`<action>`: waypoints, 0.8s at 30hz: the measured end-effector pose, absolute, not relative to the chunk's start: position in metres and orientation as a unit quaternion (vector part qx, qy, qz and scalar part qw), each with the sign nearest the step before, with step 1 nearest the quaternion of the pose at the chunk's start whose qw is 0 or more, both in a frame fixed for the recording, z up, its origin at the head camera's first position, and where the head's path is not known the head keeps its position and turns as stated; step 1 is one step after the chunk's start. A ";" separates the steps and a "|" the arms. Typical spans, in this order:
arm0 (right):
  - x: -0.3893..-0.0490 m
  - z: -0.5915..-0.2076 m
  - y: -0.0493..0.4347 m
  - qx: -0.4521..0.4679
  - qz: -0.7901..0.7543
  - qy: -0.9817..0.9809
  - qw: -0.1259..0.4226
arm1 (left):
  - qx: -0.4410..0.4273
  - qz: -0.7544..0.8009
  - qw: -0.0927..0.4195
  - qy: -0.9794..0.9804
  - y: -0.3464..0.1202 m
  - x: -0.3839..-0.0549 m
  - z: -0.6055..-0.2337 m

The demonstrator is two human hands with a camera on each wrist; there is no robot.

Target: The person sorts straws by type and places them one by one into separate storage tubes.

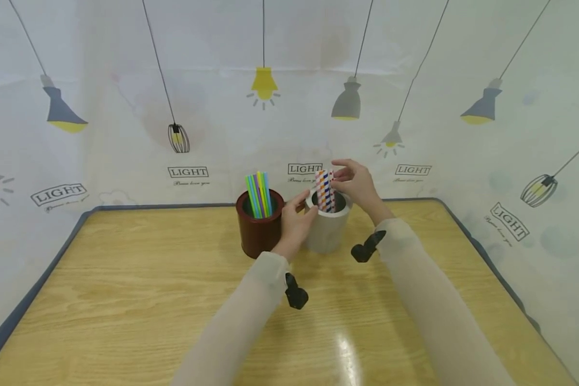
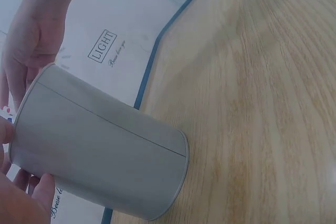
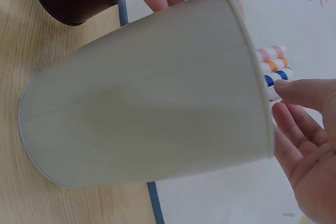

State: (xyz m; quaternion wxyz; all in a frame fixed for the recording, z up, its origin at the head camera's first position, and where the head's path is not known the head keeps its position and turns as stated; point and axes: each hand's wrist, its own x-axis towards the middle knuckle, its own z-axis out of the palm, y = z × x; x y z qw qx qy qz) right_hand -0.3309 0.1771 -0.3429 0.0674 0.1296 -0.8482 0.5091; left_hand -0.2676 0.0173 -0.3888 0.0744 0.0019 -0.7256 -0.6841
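Observation:
A light grey-white round canister (image 1: 325,230) stands upright on the table. Several striped paper straws (image 1: 324,190), in pink, orange, blue and red on white, rise from it. At the canister's left side, my left hand (image 1: 296,225) holds it near the rim, fingers and thumb spread round the curve. My right hand (image 1: 359,187) is over the right rim, its thumb and fingers pinching at the straws; the right wrist view has the thumb beside the blue-striped straw (image 3: 278,76). The lower parts of the straws are hidden inside the canister.
A dark red canister (image 1: 258,236) with several bright plastic straws (image 1: 259,194) stands just left, close to my left hand. Both canisters are near the far edge of the wooden table (image 1: 149,279). Behind rises a white sheet printed with lamps (image 1: 212,96).

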 end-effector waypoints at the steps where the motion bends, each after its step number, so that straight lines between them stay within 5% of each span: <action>1: -0.330 -0.342 0.177 0.132 0.507 -0.849 0.064 | 0.004 -0.683 0.071 -0.727 0.016 -0.267 -0.389; 24: -0.257 -0.330 0.209 0.254 0.422 -0.870 -0.022 | 0.015 -0.696 0.004 -0.718 -0.009 -0.235 -0.359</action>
